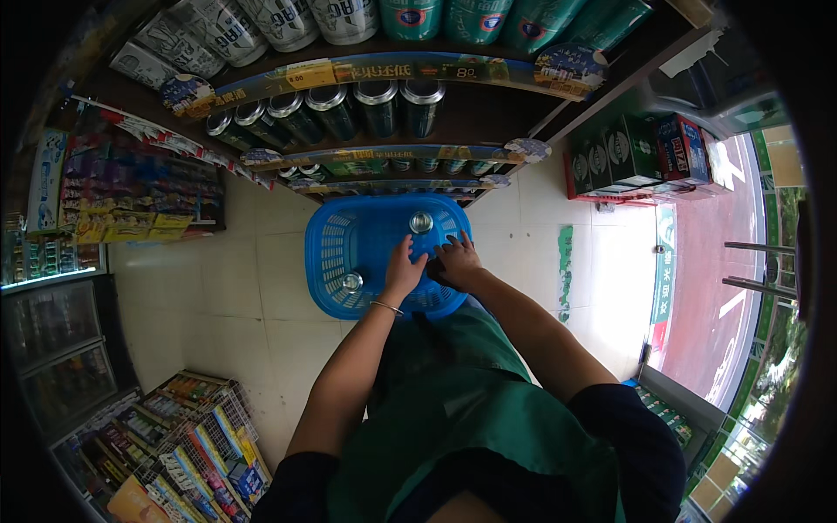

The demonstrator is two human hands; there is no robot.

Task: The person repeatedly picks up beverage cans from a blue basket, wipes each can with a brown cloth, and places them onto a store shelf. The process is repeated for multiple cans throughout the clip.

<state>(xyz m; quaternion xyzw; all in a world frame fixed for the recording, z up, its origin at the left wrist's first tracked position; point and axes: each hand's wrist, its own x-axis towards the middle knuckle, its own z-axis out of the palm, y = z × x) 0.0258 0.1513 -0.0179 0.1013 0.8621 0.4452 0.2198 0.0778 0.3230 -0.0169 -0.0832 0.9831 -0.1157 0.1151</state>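
A blue plastic basket with slotted sides stands before me, at the foot of the shelves. Two cans show their silver ends inside it: one can toward the back right, another can at the front left. My left hand, with a bangle at its wrist, hovers over the basket with fingers apart and nothing visible in them. Beside it, my right hand is bent over the basket's right side. Something dark shows under its fingers; whether it is held, I cannot tell.
Shelves of drink cans rise ahead, with dark cans on one tier and green cans above. Stacked drink cartons stand right, near the bright doorway. Snack racks and a wire display rack line the left.
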